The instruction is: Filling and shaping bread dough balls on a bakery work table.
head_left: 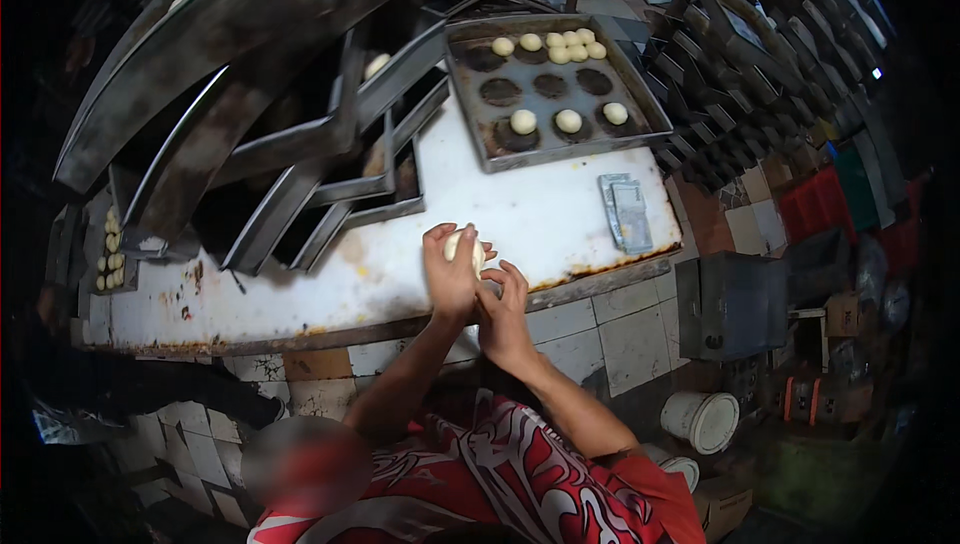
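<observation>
Dough ball (pixel 461 248), pale, is in the person's L hand (pixel 447 269), held above the white tabletop (pixel 520 209), near its front edge. L fingers are closed round it, thumb laid across. R hand (pixel 503 312) is just below and to the R, fingers half-curled next to the dough's lower end; can't tell if they grip it or only touch.

Lg. metal baking tray (pixel 580 151) sits at the back of the table, w/ round dark patches on its base. Three dough balls (pixel 568 122) in the near row, spaced apart; a tight cluster of dough balls (pixel 575 46) at the far R corner, plus two singles (pixel 503 47) to its L.

Two banknote-like papers (pixel 630 214) lie overlapping nr the table's R end. Stacked metal trays (pixel 300 159), tilted, fill the L side. Grey bin (pixel 735 304) and white bucket (pixel 700 421) stand R of the table.
</observation>
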Motion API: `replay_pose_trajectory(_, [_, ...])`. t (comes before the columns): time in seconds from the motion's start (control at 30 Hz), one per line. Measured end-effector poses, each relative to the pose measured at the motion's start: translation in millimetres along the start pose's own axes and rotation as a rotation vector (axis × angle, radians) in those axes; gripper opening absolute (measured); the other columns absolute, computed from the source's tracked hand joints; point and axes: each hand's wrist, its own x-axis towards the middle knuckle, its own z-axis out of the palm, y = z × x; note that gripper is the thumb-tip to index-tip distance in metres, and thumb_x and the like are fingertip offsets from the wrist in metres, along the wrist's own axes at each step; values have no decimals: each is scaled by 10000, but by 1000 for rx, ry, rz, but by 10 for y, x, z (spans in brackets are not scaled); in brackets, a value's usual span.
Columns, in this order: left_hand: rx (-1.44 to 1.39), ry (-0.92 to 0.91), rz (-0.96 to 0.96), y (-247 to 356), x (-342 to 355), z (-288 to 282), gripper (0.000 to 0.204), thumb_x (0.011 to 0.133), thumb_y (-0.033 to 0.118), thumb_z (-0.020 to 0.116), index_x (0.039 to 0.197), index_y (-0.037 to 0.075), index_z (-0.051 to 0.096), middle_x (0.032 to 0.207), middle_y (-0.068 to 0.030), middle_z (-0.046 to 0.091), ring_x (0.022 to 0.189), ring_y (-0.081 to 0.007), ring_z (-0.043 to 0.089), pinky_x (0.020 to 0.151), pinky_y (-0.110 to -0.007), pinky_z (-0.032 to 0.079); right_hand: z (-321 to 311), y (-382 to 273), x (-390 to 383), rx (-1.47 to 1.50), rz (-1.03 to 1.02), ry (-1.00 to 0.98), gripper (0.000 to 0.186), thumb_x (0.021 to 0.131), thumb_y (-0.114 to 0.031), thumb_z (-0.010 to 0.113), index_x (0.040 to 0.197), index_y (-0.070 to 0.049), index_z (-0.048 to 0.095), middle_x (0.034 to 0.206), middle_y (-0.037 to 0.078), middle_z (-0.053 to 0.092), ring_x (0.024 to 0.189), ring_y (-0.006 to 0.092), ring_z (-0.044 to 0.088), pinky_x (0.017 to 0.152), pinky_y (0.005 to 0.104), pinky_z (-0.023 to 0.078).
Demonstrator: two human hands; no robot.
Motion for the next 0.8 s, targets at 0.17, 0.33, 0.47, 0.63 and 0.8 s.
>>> replay_pose_trajectory(0.17, [1144, -402, 720, -532, 602, 162, 403, 822, 215, 629, 1149, 23, 493, 1144, -165, 565, 1110, -371, 507, 983, -557, 305, -511, 1196, 467, 157, 400, -95, 221, 844, -2, 442, 971, 18, 621, 971, 208, 625, 888, 332, 594, 819, 377, 467])
replay_pose_trajectory(0.33, [695, -323, 424, 147, 385, -17, 414, 911, 205, 503, 1257, -13, 436, 1226, -202, 515, 1212, -305, 451, 1024, -417, 326, 196, 1161, 955, 187, 130, -21, 137, 814, -43, 486, 839, 35, 596, 850, 202, 601, 874, 348, 573, 817, 392, 451])
replay_pose_trajectory(0.47, [794, -38, 214, 488, -182, -1160, 245, 919, 80, 466, 1125, -41, 519, 1063, -152, 612, 1014, -201, 586, 890, -297, 437, 270, 865, 365, 313, -118, -171, 84, 750, -85, 573, 726, -10, 544, 752, 181, 546, 782, 344, 534, 724, 427, 442])
replay_pose_trajectory(0.63, [623, 42, -88, 504, -966, -2099, 230, 914, 96, 486, 1096, -28, 553, 999, -106, 629, 936, -177, 606, 802, -287, 472, -185, 1289, 1059, -371, -91, -41, 159, 783, -170, 605, 727, -26, 569, 851, 157, 580, 804, 352, 502, 691, 442, 406])
replay_pose_trajectory(0.8, [642, -239, 5, 813, -894, -1641, 218, 868, 76, 568, 1070, -4, 573, 960, -94, 649, 907, -169, 621, 771, -293, 489, 425, 783, 874, -191, -121, -44, 106, 770, -101, 585, 717, -14, 558, 799, 168, 561, 800, 339, 499, 700, 444, 392])
